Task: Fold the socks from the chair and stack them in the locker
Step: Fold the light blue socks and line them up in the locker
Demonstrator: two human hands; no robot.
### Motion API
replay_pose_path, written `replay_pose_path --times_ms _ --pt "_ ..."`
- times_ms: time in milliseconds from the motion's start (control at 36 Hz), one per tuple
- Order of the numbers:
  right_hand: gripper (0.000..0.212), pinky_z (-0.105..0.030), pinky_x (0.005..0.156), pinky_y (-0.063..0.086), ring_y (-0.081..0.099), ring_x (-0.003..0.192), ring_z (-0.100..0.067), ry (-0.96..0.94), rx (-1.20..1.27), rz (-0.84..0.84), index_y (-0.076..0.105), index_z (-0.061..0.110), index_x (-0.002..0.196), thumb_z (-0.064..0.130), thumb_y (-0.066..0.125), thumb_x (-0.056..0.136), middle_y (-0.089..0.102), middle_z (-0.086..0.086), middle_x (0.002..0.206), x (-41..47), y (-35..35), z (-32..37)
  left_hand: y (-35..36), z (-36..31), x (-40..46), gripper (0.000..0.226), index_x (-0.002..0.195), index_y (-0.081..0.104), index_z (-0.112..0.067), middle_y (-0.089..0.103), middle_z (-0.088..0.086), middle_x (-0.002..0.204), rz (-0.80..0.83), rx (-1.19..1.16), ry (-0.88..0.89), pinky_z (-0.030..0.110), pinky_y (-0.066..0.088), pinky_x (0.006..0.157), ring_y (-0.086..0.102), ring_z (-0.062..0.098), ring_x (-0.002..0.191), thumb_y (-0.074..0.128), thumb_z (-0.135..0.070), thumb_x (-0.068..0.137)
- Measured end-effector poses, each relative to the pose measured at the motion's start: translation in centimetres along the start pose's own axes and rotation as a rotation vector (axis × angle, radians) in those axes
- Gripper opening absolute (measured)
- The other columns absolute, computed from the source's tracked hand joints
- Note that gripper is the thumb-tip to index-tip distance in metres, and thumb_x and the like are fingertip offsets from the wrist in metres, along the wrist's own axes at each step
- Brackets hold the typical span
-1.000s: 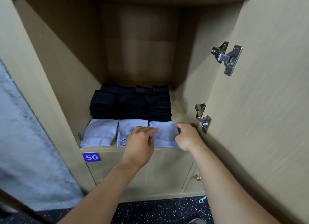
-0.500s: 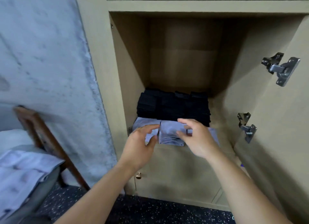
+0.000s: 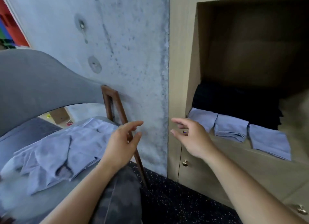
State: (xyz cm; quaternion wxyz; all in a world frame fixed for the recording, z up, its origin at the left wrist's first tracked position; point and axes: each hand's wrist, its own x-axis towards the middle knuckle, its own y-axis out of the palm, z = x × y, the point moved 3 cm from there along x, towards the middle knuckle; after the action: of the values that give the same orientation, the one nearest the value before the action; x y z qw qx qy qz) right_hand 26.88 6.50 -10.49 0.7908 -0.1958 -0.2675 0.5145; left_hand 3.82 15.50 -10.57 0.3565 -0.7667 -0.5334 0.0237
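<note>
Both hands empty, left hand (image 3: 122, 147) and right hand (image 3: 192, 136) with grip wide. Unfolded pale-blue socks (image 3: 55, 155) lay on grey chair (image 3: 30, 83) at 9 o'clock. Folded pale-blue socks (image 3: 230, 129) overhung beige wooden locker (image 3: 182, 73) edge; could slide off if bumped.

I see a changing-room corner: wooden locker (image 3: 182, 73) bank, raw concrete wall (image 3: 117, 39), speckled rubber floor (image 3: 175, 203).

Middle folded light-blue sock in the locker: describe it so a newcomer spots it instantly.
Find the open wooden locker on the right. Along its front edge, before a dark sock stack, lie three folded light-blue socks. The middle folded sock has blue neighbours on both sides, its layered edge drooping over the shelf lip.
</note>
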Motion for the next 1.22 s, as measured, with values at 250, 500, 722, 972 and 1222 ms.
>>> replay_pose_path --times_ms 250,500,722,972,1222 --pt "0.042 -0.033 0.101 0.052 0.055 0.119 -0.001 -0.082 0.016 0.097 0.061 0.033 0.136 0.033 0.071 0.095 0.059 0.015 0.131 0.7 5.6 2.7 -6.3 5.1 -2.6 0.029 0.125 0.068 -0.029 0.066 -0.021 0.115 -0.108 0.110 -0.107 0.031 0.051 0.092 0.061 0.006 0.109 0.066 -0.020 0.098" --pt "0.041 -0.017 0.094 0.051 0.055 0.116 0.003 -0.160 0.082 0.255 0.062 0.034 0.135 0.030 0.071 0.095 0.055 0.023 0.118 0.2 11.1 5.6 -8.7 9.0 -5.3 0.027 0.123 0.071 -0.027 0.069 -0.014 0.118 -0.136 0.240 -0.181 0.028 0.045 0.095 0.059 0.005 0.113 0.066 -0.022 0.098" --pt "0.042 -0.010 0.090 0.050 0.056 0.117 0.004 -0.198 0.123 0.317 0.064 0.030 0.136 0.030 0.072 0.095 0.061 0.018 0.127 0.5 13.6 6.0 -8.6 13.2 -6.8 0.029 0.112 0.074 -0.030 0.068 -0.009 0.129 -0.067 0.454 -0.164 0.048 0.050 0.101 0.062 0.017 0.120 0.056 -0.040 0.091" --pt "0.042 -0.006 0.087 0.048 0.055 0.118 0.006 -0.189 0.154 0.347 0.063 0.028 0.138 0.031 0.070 0.096 0.061 0.015 0.132 0.9 14.2 6.0 -6.7 14.7 -7.6 0.056 0.129 0.068 -0.029 0.048 -0.013 0.154 0.093 0.606 -0.093 0.033 0.018 0.116 0.033 0.013 0.149 0.034 -0.057 0.094" --pt "0.039 -0.005 0.085 0.046 0.055 0.115 0.007 -0.171 0.161 0.329 0.064 0.030 0.135 0.028 0.070 0.097 0.062 0.017 0.126 1.1 13.5 5.8 -6.7 13.9 -6.3 0.062 0.137 0.063 -0.030 0.051 -0.015 0.150 0.067 0.566 -0.117 0.026 0.018 0.111 0.038 0.009 0.144 0.027 -0.058 0.095"
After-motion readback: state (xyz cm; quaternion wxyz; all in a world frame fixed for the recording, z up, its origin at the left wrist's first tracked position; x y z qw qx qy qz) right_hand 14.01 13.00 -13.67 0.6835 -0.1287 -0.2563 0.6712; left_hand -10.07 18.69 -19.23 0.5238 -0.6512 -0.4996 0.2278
